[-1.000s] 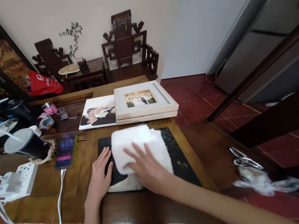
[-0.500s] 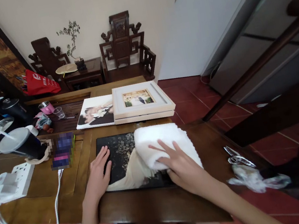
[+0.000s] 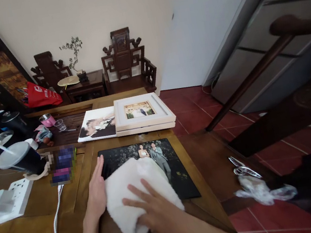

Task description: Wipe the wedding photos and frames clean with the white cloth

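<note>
A dark photo panel (image 3: 181, 176), printed with a couple, lies flat on the wooden table. Over its lower left part is a folded white towel (image 3: 118, 199), which also hangs past the panel's near edge. My right hand (image 3: 162, 213) presses on the towel with fingers spread; its thumb is hidden. Along the panel's left edge rests my left hand (image 3: 96, 189), fingers stretched out and nothing gripped in it. The towel's left side comes close to that hand.
Beyond the panel lie stacked pale picture frames (image 3: 146, 124) and a white-edged photo print (image 3: 93, 125). To the left are a phone (image 3: 63, 165) on a white cable, a lidded cup (image 3: 20, 160) and a power strip (image 3: 19, 196). Scissors (image 3: 244, 167) and crumpled plastic (image 3: 255, 191) lie right.
My right hand has drawn the towel left and toward me, uncovering the couple on the panel's right part. My left hand has shifted slightly outward to the panel's left edge.
</note>
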The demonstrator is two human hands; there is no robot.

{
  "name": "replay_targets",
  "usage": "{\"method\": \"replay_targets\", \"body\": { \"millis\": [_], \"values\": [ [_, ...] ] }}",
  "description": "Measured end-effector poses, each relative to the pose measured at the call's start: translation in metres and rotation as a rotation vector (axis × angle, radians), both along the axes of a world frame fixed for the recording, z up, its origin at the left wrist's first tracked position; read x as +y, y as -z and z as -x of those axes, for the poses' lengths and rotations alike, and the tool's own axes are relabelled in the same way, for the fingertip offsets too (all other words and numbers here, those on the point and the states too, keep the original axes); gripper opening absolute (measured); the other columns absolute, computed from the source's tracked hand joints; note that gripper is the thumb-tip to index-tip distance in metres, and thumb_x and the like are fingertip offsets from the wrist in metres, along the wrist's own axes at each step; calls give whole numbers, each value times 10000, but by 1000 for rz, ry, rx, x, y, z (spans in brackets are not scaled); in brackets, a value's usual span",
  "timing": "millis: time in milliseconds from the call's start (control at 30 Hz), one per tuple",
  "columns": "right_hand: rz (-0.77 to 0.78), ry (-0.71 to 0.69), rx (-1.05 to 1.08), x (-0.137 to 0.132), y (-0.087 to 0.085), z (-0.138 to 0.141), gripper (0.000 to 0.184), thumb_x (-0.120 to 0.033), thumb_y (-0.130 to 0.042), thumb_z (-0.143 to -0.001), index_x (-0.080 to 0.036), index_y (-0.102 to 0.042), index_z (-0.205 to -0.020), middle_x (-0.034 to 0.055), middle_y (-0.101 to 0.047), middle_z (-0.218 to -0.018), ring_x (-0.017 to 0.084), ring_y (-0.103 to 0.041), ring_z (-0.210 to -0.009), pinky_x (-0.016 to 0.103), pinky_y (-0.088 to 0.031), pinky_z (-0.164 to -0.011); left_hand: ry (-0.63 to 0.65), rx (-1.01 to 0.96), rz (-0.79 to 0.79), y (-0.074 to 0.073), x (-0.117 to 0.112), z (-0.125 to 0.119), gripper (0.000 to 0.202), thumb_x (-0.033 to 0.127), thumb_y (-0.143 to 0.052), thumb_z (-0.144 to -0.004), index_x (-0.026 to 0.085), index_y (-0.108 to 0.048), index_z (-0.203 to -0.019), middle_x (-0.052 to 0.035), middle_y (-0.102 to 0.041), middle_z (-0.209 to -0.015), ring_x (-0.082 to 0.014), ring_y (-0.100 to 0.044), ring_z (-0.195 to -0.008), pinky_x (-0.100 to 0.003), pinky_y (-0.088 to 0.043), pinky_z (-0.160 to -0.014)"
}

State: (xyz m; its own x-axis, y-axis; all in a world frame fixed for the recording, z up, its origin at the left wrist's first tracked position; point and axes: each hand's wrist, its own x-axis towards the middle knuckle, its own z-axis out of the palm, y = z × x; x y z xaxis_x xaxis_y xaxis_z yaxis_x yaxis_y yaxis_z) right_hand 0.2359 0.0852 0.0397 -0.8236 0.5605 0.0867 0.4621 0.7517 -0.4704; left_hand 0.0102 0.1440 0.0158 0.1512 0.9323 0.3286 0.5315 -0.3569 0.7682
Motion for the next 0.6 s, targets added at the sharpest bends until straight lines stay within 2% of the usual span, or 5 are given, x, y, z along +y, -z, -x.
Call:
{"method": "replay_targets", "body": {
  "millis": [133,233,433,533,600],
  "values": [
    [0,227,-12,12,2,-36,489,22,-414,-633,-174,-657,-1010,47,-389,-1496,285,-95,-1443,626,-66,-1140,4,262,74,8,3,-5,478,364,-326,-985,227,-361,-1441,-79,-371,-1511,-208,-286,-1419,-454,-250,-1145],
    [8,370,-37,44,0,-36,573,45,-382,-633,-147,-619,-1118,109,-385,-1491,313,-98,-1440,652,-111,-1116,-6,380,49,12,5,-6,454,314,-369,-970,221,-402,-1414,-99,-413,-1484,-226,-315,-1407,-488,-300,-1111],
    [31,325,5,106,-18,35,608,-17,-364,-735,-181,-493,-1307,105,-583,-1303,321,-276,-1384,649,-197,-1074,-14,427,-34,12,8,-5,378,277,-417,-943,191,-547,-1288,-137,-549,-1358,-278,-469,-1300,-491,-399,-1038],
    [7,294,29,112,-23,63,558,-44,-377,-767,-205,-510,-1285,100,-602,-1271,298,-302,-1368,625,-203,-1077,-22,416,-45,10,9,-4,306,275,-447,-926,194,-636,-1152,-131,-664,-1161,-293,-606,-1107,-482,-469,-950],
    [0,290,34,110,-22,63,540,-47,-390,-768,-200,-525,-1268,105,-608,-1260,291,-302,-1370,614,-194,-1085,-17,406,-45,10,9,-4,293,275,-452,-924,191,-642,-1130,-127,-673,-1134,-291,-620,-1076,-474,-481,-935]
  ]
}}
